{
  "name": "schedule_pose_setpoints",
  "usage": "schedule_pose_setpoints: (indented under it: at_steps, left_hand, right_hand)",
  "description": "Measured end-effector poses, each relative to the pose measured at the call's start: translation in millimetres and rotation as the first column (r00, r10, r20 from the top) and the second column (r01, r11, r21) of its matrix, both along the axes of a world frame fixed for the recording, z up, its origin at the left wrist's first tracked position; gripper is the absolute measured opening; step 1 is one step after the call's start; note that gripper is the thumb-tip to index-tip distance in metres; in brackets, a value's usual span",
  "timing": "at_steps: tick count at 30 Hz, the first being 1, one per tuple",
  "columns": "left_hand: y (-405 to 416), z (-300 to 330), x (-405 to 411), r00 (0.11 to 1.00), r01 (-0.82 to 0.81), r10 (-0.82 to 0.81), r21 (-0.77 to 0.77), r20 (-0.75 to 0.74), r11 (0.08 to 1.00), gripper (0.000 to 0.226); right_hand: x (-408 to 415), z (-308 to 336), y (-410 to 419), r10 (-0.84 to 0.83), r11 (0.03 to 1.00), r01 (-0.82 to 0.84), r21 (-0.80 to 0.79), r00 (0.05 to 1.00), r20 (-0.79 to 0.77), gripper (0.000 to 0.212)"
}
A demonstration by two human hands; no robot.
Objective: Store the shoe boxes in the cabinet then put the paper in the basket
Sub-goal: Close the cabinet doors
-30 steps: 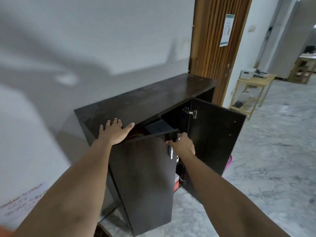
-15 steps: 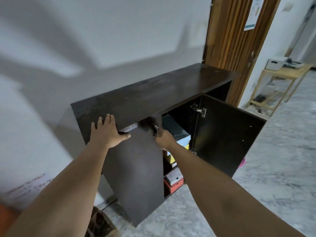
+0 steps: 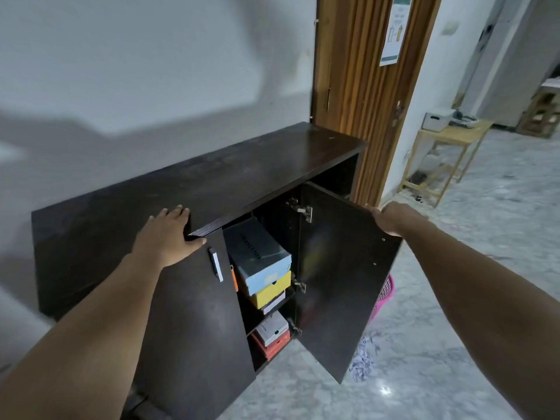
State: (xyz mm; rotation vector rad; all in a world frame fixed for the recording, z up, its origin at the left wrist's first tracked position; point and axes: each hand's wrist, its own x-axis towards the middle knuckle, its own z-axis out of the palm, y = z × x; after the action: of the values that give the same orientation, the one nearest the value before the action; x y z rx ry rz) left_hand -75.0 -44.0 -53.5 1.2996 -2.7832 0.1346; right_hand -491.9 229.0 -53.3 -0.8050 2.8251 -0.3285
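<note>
Since half a second ago, the right hand (image 3: 391, 218) has left the left door's handle and now grips the top outer corner of the open right door (image 3: 342, 274), fingers curled over its edge. Meanwhile the left door (image 3: 194, 322) has swung nearly shut, with only a narrow gap remaining between the two doors.

Nearest the camera, both bare forearms reach forward. The left hand (image 3: 169, 237) lies flat, fingers together and extended, its palm across the front edge of the cabinet (image 3: 188, 183) top above the left door, thumb hooked down over the door's upper edge. It clamps nothing. A silver handle (image 3: 216, 264) sits on the left door just right of that thumb.

Between the doors, the shoe boxes (image 3: 260, 268) are stacked on shelves inside the cabinet: a grey-topped blue box over a yellow one, with a white box on an orange one lower down. They sit apart from both hands, between and below them.

Behind the right door, on the marble floor, lie a pink basket (image 3: 385, 294) and crumpled paper (image 3: 363, 357). Farther off stand a slatted wooden door (image 3: 363, 86) and a light wooden table (image 3: 445, 159).
</note>
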Motion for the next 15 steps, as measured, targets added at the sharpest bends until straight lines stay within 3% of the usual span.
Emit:
schedule_pose_setpoints:
  at_steps: [2, 4, 9, 12, 15]
  left_hand:
    - [-4, -1, -1, 0.999, 0.037, -0.037, -0.006, -0.002, 0.999, 0.097]
    - [-8, -1, 1, 0.998, 0.064, -0.064, -0.019, -0.013, 0.998, 0.097]
    - [-14, -5, 3, 0.996, 0.089, -0.089, -0.009, -0.005, 0.996, 0.095]
    - [-14, -7, 4, 0.995, 0.094, -0.094, -0.005, -0.020, 0.996, 0.093]
    - [-14, -8, 5, 0.995, 0.097, -0.097, 0.012, -0.034, 0.995, 0.093]
  right_hand:
    - [-2, -11, 10, -0.023, 0.985, 0.058, -0.160, 0.976, 0.217, 0.072]
    - [0, -21, 16, -0.024, 0.944, 0.131, -0.302, 0.943, 0.332, 0.066]
    - [37, -32, 29, 0.094, 0.890, 0.207, -0.406, 0.788, 0.609, 0.039]
    - [89, -51, 17, 0.223, 0.895, 0.123, -0.428, 0.708, 0.670, 0.031]
    - [154, -73, -24, 0.358, 0.853, 0.031, -0.521, 0.692, 0.627, 0.032]
